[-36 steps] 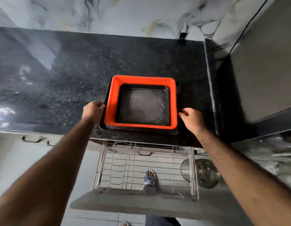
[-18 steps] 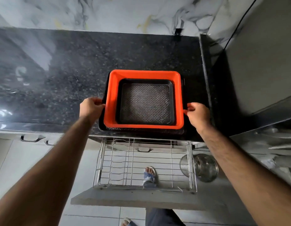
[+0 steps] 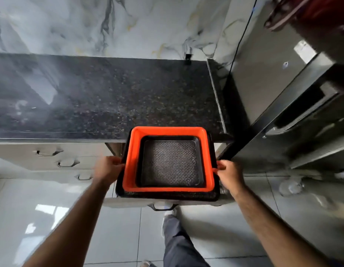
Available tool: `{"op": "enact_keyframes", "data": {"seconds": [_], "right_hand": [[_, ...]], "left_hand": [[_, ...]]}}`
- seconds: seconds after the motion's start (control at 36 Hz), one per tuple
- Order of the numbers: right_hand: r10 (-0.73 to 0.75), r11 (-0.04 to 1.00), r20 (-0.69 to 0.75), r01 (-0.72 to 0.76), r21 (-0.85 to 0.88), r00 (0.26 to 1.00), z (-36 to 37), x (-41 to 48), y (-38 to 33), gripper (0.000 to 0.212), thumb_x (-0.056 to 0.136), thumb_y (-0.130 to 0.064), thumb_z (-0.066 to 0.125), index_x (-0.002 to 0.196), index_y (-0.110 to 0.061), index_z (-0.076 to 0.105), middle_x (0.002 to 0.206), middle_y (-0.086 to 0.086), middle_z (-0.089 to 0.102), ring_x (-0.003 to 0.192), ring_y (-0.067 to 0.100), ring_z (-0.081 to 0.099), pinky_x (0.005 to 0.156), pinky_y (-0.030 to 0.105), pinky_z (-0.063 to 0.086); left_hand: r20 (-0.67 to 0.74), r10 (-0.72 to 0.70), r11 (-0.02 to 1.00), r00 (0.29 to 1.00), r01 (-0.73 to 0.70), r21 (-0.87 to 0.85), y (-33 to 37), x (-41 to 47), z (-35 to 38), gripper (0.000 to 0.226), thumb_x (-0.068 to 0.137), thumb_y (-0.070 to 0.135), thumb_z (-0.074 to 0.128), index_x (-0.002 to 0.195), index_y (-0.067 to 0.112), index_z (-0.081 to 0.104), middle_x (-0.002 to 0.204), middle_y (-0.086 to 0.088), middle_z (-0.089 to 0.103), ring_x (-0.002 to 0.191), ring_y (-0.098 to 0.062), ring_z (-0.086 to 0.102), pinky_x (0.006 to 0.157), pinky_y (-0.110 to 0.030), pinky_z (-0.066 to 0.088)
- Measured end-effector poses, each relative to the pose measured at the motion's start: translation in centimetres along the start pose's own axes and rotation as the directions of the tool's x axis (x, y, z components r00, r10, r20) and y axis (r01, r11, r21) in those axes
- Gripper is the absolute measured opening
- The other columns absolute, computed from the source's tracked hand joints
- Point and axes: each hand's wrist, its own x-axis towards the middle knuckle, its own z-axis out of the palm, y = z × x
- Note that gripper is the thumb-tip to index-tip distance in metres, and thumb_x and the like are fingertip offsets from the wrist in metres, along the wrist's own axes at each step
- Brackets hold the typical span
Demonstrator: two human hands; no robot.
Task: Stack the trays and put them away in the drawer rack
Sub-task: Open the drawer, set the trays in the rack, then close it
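Three trays are nested in one stack: a small black tray with a patterned bottom [image 3: 170,166] sits inside an orange tray [image 3: 133,157], which sits in a larger black tray [image 3: 167,196]. My left hand [image 3: 107,169] grips the stack's left edge and my right hand [image 3: 228,174] grips its right edge. The stack is held off the counter, in front of its edge and above the pulled-out drawer, which it almost wholly hides. Only the drawer's front panel with a handle [image 3: 162,207] shows below the stack.
The black granite counter [image 3: 109,97] runs behind the stack, with a marble wall above. A grey refrigerator [image 3: 282,105] stands close on the right. Shut drawers with handles [image 3: 68,163] are on the left. My leg and shoe [image 3: 172,228] stand on the tiled floor below.
Both hands have lifted the tray stack off the counter and drawn it toward me, over the open drawer rack. The wire rack, seen before, is now covered by the stack.
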Motion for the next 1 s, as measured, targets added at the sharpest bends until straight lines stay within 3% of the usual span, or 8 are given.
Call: {"op": "enact_keyframes", "data": {"seconds": [0.08, 0.19, 0.33, 0.61, 0.69, 0.78, 0.89, 1.0], "right_hand": [[0.008, 1.0, 0.017, -0.007, -0.029, 1.0, 0.6, -2.4, 1.4, 0.022, 0.072, -0.01, 0.08, 0.094, -0.013, 0.076, 0.086, 0.002, 0.078, 0.081, 0.019, 0.072, 0.071, 0.029, 0.054], [0.029, 0.995, 0.045, -0.024, -0.097, 0.999, 1.8, -3.7, 3.0, 0.018, 0.07, -0.014, 0.082, 0.087, -0.015, 0.076, 0.077, -0.003, 0.076, 0.069, 0.013, 0.065, 0.054, 0.017, 0.039], [0.065, 0.99, 0.071, -0.056, -0.13, 0.995, 4.0, -1.4, 5.6, 0.022, 0.063, -0.016, 0.084, 0.083, -0.015, 0.076, 0.073, -0.004, 0.076, 0.072, 0.018, 0.072, 0.068, 0.03, 0.056], [0.178, 0.969, 0.145, -0.148, -0.199, 0.973, 6.1, 5.4, 5.9, 0.02, 0.074, -0.013, 0.078, 0.094, -0.017, 0.076, 0.085, -0.002, 0.078, 0.079, 0.017, 0.072, 0.079, 0.035, 0.06], [0.205, 0.956, 0.153, -0.164, -0.244, 0.967, 6.9, 7.9, 6.1, 0.016, 0.074, -0.014, 0.077, 0.09, -0.014, 0.076, 0.085, 0.002, 0.078, 0.08, 0.021, 0.071, 0.072, 0.031, 0.056], [0.222, 0.937, 0.147, -0.169, -0.307, 0.964, 7.9, 10.2, 6.8, 0.015, 0.074, -0.016, 0.076, 0.088, -0.01, 0.075, 0.086, 0.009, 0.078, 0.081, 0.027, 0.07, 0.064, 0.026, 0.041], [0.268, 0.907, 0.159, -0.193, -0.374, 0.95, 9.3, 13.1, 7.6, 0.025, 0.081, -0.018, 0.075, 0.104, -0.01, 0.074, 0.102, 0.01, 0.077, 0.096, 0.027, 0.07, 0.068, 0.021, 0.035], [0.304, 0.889, 0.168, -0.217, -0.403, 0.938, 10.8, 16.1, 9.0, 0.021, 0.08, -0.017, 0.075, 0.1, -0.01, 0.073, 0.099, 0.009, 0.077, 0.095, 0.027, 0.07, 0.069, 0.023, 0.033]], "left_hand": [[0.054, -0.051, 0.999, 0.997, 0.05, 0.021, -2.8, -2.0, 0.7, 0.011, 0.063, 0.024, 0.071, 0.067, 0.013, 0.073, 0.054, -0.012, 0.065, 0.049, -0.021, 0.059, 0.053, -0.037, 0.054], [0.098, -0.084, 0.996, 0.992, 0.083, 0.005, -4.7, -3.7, 1.2, 0.011, 0.062, 0.024, 0.073, 0.071, 0.02, 0.075, 0.057, -0.009, 0.069, 0.059, -0.023, 0.069, 0.061, -0.038, 0.06], [0.127, -0.129, 0.992, 0.984, 0.126, 0.03, -4.6, -3.1, 1.7, 0.008, 0.064, 0.022, 0.072, 0.069, 0.016, 0.076, 0.057, -0.006, 0.07, 0.061, -0.022, 0.069, 0.064, -0.036, 0.06], [0.209, -0.224, 0.974, 0.952, 0.213, 0.078, -3.4, 3.3, 5.7, 0.005, 0.064, 0.02, 0.076, 0.066, 0.015, 0.076, 0.055, -0.003, 0.07, 0.062, -0.024, 0.07, 0.064, -0.037, 0.061], [0.215, -0.26, 0.964, 0.941, 0.239, 0.121, -2.9, 5.2, 7.6, 0.007, 0.066, 0.019, 0.073, 0.067, 0.012, 0.075, 0.057, -0.005, 0.07, 0.062, -0.023, 0.068, 0.062, -0.032, 0.057], [0.233, -0.29, 0.951, 0.928, 0.252, 0.179, -2.4, 7.1, 9.8, 0.023, 0.072, 0.022, 0.069, 0.051, 0.012, 0.063, 0.047, -0.001, 0.059, 0.053, -0.018, 0.056, 0.05, -0.024, 0.041], [0.234, -0.281, 0.948, 0.931, 0.232, 0.216, -2.9, 9.7, 13.1, 0.026, 0.071, 0.025, 0.063, 0.048, 0.014, 0.056, 0.051, -0.005, 0.054, 0.059, -0.03, 0.057, 0.047, -0.025, 0.035], [0.241, -0.242, 0.957, 0.94, 0.19, 0.219, -3.4, 12.1, 16.0, 0.026, 0.061, 0.035, 0.053, 0.054, 0.011, 0.06, 0.057, -0.01, 0.062, 0.062, -0.032, 0.062, 0.052, -0.029, 0.035]]}}
